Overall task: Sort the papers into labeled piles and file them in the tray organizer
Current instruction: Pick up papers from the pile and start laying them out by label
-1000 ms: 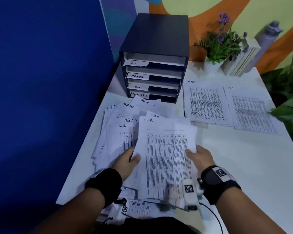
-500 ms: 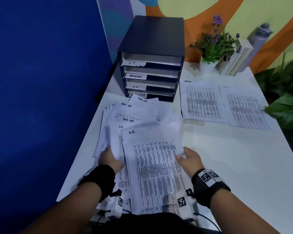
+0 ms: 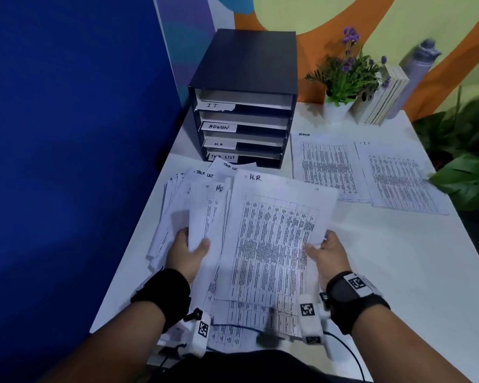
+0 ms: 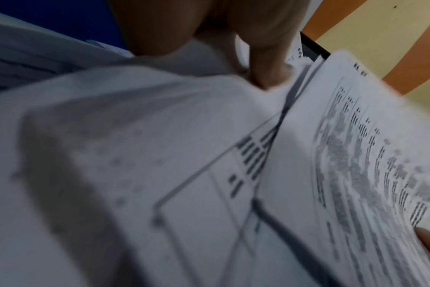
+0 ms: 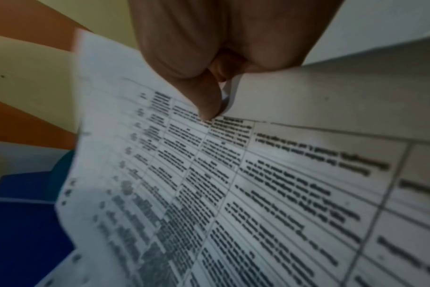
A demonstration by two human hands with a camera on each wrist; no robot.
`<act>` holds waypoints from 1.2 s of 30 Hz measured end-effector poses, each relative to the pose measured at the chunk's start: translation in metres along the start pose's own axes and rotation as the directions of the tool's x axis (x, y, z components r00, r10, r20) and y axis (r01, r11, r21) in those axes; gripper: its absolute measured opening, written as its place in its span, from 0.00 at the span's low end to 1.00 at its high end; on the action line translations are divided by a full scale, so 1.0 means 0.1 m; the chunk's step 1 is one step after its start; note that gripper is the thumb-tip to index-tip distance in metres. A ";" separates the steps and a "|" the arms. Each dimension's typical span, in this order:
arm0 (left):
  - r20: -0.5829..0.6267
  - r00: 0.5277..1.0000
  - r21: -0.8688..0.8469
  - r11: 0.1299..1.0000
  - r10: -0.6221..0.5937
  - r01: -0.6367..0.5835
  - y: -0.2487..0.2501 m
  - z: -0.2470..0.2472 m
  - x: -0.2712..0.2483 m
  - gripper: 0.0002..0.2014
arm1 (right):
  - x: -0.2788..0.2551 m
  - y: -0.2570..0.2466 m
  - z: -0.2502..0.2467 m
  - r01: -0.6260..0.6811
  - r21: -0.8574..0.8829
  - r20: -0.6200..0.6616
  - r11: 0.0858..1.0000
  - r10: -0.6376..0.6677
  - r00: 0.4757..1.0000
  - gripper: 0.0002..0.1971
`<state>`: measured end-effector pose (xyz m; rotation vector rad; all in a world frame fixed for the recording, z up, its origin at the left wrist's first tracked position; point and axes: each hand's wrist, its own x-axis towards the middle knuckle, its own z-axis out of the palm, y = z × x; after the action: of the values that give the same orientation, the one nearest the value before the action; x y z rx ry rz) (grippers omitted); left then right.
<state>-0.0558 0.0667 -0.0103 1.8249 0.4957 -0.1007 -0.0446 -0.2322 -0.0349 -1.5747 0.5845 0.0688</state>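
Currently right hand (image 3: 333, 255) pinches right edge of H.R. sheet (image 3: 274, 239), thumb (image 5: 206, 103) on printed face, other fingers hidden beneath; sheet lifted, tilted. Left hand (image 3: 187, 254) grips second sheet (image 3: 205, 217) from loose paper heap (image 3: 172, 217), thumb on top, fingers underneath. Heap spreads beyond left fingertips toward tray organizer (image 3: 246, 98), slots tagged IT, ADMIN, H.R., TASK LIST. Beyond right fingers, well apart: ADMIN pile (image 3: 327, 167) just beside IT pile (image 3: 398, 178) on white table (image 3: 398, 272).
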 end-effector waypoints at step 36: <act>-0.061 0.997 0.074 0.996 -0.049 0.054 -0.17 -0.09 0.07 0.05 | -0.01 0.00 0.02 -0.066 0.116 0.050 0.991 0.060 0.997 0.14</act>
<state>-0.0575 0.0810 -0.0252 1.8938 0.5873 -0.1025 -0.0445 -0.2301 -0.0348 -1.4367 0.5910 0.1164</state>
